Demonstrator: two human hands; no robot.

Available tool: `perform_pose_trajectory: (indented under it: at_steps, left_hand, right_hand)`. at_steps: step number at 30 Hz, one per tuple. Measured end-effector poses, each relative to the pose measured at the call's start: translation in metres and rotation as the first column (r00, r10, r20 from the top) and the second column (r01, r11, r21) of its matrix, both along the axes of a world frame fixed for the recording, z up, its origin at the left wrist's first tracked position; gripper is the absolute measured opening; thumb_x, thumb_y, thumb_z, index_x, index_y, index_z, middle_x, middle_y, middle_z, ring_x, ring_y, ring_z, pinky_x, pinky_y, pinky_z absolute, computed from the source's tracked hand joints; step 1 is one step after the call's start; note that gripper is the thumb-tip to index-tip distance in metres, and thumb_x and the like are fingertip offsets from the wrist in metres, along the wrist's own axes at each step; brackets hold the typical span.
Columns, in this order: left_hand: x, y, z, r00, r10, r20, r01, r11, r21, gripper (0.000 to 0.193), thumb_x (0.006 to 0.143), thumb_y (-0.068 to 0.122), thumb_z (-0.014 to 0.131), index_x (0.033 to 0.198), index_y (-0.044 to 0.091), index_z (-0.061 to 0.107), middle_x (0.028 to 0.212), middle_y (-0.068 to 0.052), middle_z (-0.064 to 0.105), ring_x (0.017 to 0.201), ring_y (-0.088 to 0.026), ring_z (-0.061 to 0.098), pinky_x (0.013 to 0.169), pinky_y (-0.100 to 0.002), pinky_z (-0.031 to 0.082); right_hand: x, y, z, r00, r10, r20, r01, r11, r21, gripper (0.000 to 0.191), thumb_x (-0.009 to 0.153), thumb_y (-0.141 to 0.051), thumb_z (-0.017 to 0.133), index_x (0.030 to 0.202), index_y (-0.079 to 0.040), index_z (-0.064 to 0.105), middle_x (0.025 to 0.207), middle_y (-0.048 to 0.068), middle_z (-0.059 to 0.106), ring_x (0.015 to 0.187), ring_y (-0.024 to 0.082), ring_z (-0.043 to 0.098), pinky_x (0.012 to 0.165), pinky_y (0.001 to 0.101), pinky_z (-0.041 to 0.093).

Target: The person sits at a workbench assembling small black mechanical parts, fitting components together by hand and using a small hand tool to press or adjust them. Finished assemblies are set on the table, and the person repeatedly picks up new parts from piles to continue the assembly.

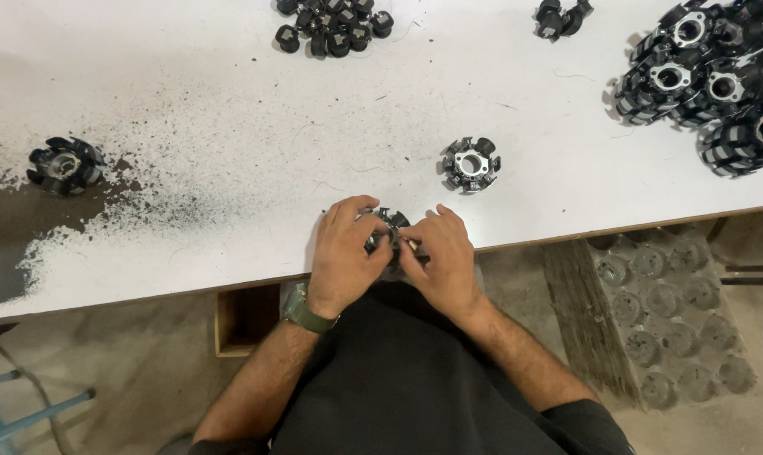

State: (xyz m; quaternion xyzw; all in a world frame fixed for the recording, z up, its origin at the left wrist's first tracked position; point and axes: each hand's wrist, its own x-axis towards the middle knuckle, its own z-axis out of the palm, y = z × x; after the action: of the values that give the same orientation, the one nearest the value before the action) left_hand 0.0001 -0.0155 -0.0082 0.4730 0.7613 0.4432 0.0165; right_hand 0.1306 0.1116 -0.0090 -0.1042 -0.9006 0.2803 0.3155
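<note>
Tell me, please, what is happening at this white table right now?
A person seated at the white table holds a small round black and metal part in both hands: left hand and right hand, fingers closed on it at the near edge. A similar single part lies just beyond, another sits far left beside dark powder, and a pile lies far right.

Black-and-silver stators [472, 163] dot a white table [230, 101] speckled with dark grit [103, 219]; an olive-green watch [304, 313] meets black clothing [398, 379].
</note>
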Motion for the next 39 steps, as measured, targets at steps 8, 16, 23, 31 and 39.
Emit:
perform_pose_trajectory:
  at_steps: [8, 16, 23, 31, 39]
  left_hand:
    - [0.007, 0.007, -0.004, 0.999, 0.028, 0.023, -0.028, 1.000, -0.005, 0.011, 0.082, 0.010, 0.077, 0.089, 0.009, 0.069, 0.127, -0.008, 0.064, 0.115, -0.029, 0.059, 0.100, -0.047, 0.043]
    - [0.010, 0.014, -0.019, 0.992, 0.097, -0.081, -0.093, 0.994, 0.053, 0.014, 0.079, 0.006, 0.073, 0.083, 0.006, 0.060, 0.122, -0.008, 0.067, 0.110, -0.029, 0.060, 0.094, -0.047, 0.043]
    - [0.010, 0.014, -0.025, 0.988, 0.091, -0.123, -0.083, 0.994, 0.069, 0.014, 0.078, 0.007, 0.072, 0.083, 0.006, 0.059, 0.123, -0.011, 0.066, 0.111, -0.030, 0.060, 0.093, -0.047, 0.043]
    - [0.009, 0.011, -0.023, 0.995, 0.091, -0.037, -0.087, 0.992, 0.097, 0.014, 0.081, 0.007, 0.072, 0.084, 0.007, 0.058, 0.127, -0.010, 0.066, 0.114, -0.030, 0.061, 0.098, -0.046, 0.045]
    - [-0.009, -0.002, -0.003, 0.997, 0.061, -0.057, -0.059, 0.998, 0.026, 0.035, 0.081, 0.014, 0.076, 0.113, 0.001, 0.069, 0.135, -0.015, 0.058, 0.120, -0.035, 0.057, 0.102, -0.049, 0.043]
  right_hand:
    - [-0.001, 0.006, 0.007, 0.999, 0.012, 0.047, -0.009, 0.998, -0.062, 0.017, 0.086, -0.004, 0.075, 0.099, -0.008, 0.066, 0.083, 0.004, 0.063, 0.080, 0.024, 0.065, 0.111, 0.0546, 0.047]
    - [0.006, 0.005, 0.002, 1.000, 0.006, -0.021, -0.008, 0.997, -0.077, 0.018, 0.089, -0.004, 0.075, 0.102, -0.008, 0.064, 0.091, 0.004, 0.066, 0.087, 0.026, 0.066, 0.113, 0.0534, 0.046]
    - [0.004, 0.004, 0.001, 1.000, 0.026, 0.007, -0.026, 0.999, 0.036, 0.022, 0.085, -0.002, 0.077, 0.104, -0.007, 0.066, 0.091, 0.006, 0.066, 0.088, 0.027, 0.065, 0.112, 0.0548, 0.044]
    - [0.002, 0.007, 0.004, 0.997, 0.036, 0.066, -0.041, 0.996, 0.080, 0.022, 0.085, -0.002, 0.079, 0.102, -0.007, 0.067, 0.086, 0.007, 0.063, 0.086, 0.028, 0.064, 0.113, 0.0541, 0.046]
    - [0.007, 0.006, -0.002, 0.994, -0.069, -0.085, 0.067, 0.997, -0.027, 0.018, 0.089, -0.002, 0.075, 0.104, -0.006, 0.065, 0.093, 0.009, 0.068, 0.089, 0.031, 0.067, 0.111, 0.0534, 0.049]
